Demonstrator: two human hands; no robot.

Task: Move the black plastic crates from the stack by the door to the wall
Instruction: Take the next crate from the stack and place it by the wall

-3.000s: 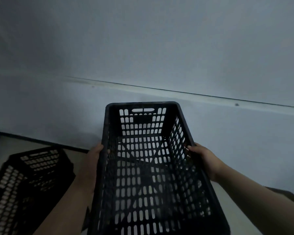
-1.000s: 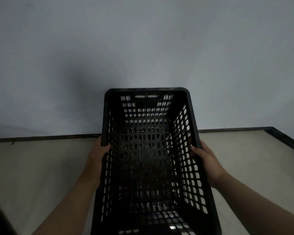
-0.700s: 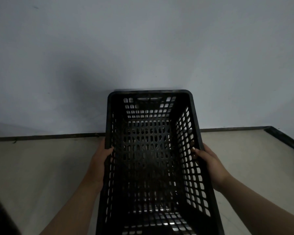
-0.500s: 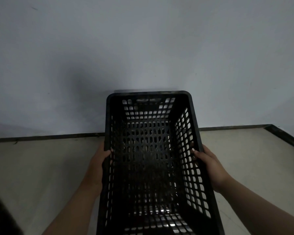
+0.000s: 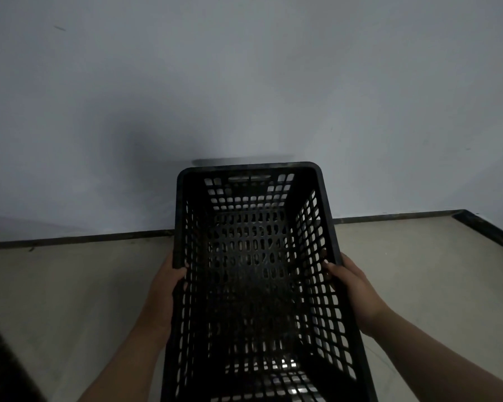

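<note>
I hold one black plastic crate (image 5: 253, 175) with perforated walls in front of me, its open top facing me and its far end close to the pale wall (image 5: 244, 82). My left hand (image 5: 166, 285) grips the crate's left long rim, thumb hooked over the edge. My right hand (image 5: 352, 285) grips the right long rim, fingers on the outside. The crate is empty, and whether its base touches the floor is hidden. The stack by the door is out of view.
A dark skirting strip (image 5: 84, 237) runs along the foot of the wall and turns a corner at the right (image 5: 488, 227). Beige floor (image 5: 70, 300) lies on both sides of the crate. A dark shape (image 5: 3, 367) fills the bottom left corner.
Three seconds ago another crate stood at the lower left; I have turned to this wall. Over the last second the crate has sunk slightly lower in view, both hands keeping their grip.
</note>
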